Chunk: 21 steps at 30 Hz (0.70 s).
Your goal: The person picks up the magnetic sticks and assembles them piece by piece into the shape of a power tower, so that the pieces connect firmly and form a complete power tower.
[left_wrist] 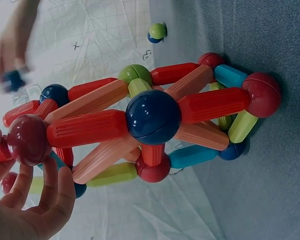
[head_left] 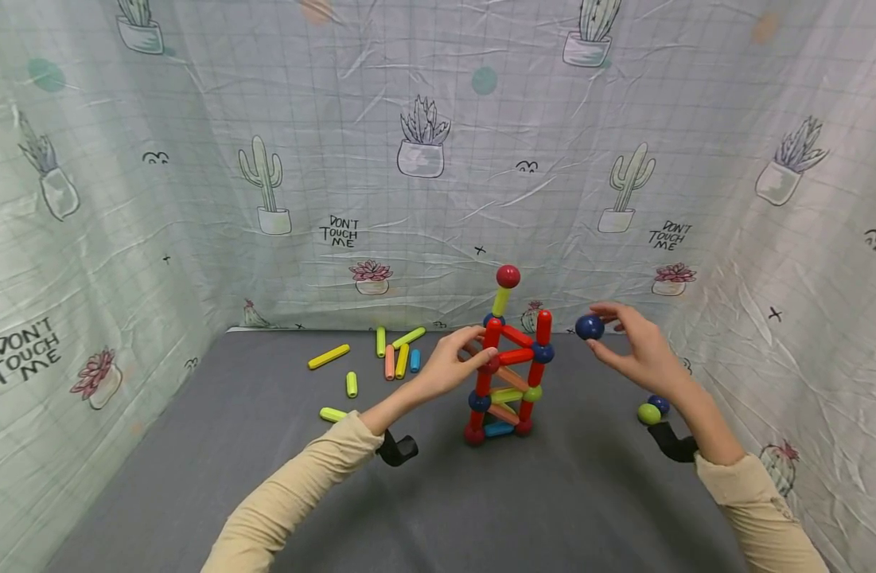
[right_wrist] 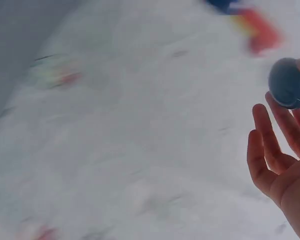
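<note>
A tower of magnetic rods and balls (head_left: 526, 410) stands upright on the dark table. My left hand (head_left: 448, 362) holds it near the top at its left side. In the left wrist view, the thumb and fingers lie around a red ball (left_wrist: 29, 139) and the red rod beside it. Right of the tower, my right hand (head_left: 641, 354) pinches a dark blue ball (head_left: 589, 327) between thumb and fingers, held in the air. A yellow-green rod (head_left: 500, 302) capped by a red ball (head_left: 508, 276) rises from the tower's back corner. A bare red rod (head_left: 544, 327) points up at the right corner.
Loose yellow, green, salmon and blue rods (head_left: 402, 361) lie left of the tower; one green rod (head_left: 332, 415) is close to the left sleeve. A green ball (head_left: 648, 413) and a blue ball (head_left: 659, 404) sit by the right forearm. A printed curtain (head_left: 452, 215) surrounds the table.
</note>
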Each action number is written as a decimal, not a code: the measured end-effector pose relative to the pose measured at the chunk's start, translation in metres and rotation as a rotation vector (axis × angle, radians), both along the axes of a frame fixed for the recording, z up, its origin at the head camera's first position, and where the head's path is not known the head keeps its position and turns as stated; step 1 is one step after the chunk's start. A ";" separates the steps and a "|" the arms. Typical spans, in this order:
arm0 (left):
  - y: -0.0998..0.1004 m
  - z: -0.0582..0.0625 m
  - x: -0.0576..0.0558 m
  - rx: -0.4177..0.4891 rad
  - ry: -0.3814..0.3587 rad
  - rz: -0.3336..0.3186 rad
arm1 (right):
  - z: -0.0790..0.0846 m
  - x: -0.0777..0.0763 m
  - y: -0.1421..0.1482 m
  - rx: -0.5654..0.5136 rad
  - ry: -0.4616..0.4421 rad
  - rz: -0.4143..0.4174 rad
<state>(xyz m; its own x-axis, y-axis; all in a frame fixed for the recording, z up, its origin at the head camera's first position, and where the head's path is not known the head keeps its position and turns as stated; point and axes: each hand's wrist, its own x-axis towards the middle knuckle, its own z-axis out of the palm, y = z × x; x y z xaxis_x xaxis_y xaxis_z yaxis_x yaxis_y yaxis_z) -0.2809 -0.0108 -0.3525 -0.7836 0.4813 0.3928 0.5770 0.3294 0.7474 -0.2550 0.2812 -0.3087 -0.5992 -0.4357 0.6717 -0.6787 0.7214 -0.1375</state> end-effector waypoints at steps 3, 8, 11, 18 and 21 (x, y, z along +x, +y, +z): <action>-0.001 0.001 0.001 0.006 0.003 0.000 | 0.027 0.001 -0.029 -0.035 0.052 0.083; -0.001 0.002 0.001 0.003 0.007 0.000 | 0.045 -0.005 -0.070 0.022 0.030 0.211; 0.000 0.002 -0.001 0.007 0.008 -0.009 | 0.043 -0.011 -0.086 0.085 -0.003 0.228; 0.000 0.008 0.005 0.012 -0.002 -0.022 | 0.035 -0.015 -0.094 0.115 -0.051 0.216; -0.001 0.019 0.015 0.010 -0.012 -0.020 | 0.032 -0.013 -0.085 0.059 -0.049 0.215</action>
<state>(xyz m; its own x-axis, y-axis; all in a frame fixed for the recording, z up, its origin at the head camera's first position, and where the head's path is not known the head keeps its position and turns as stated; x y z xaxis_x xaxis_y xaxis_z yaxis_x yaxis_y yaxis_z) -0.2663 -0.0123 -0.3335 -0.7787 0.4926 0.3884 0.5741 0.3102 0.7577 -0.2676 0.1965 -0.2766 -0.5192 -0.5949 0.6136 -0.8115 0.5684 -0.1355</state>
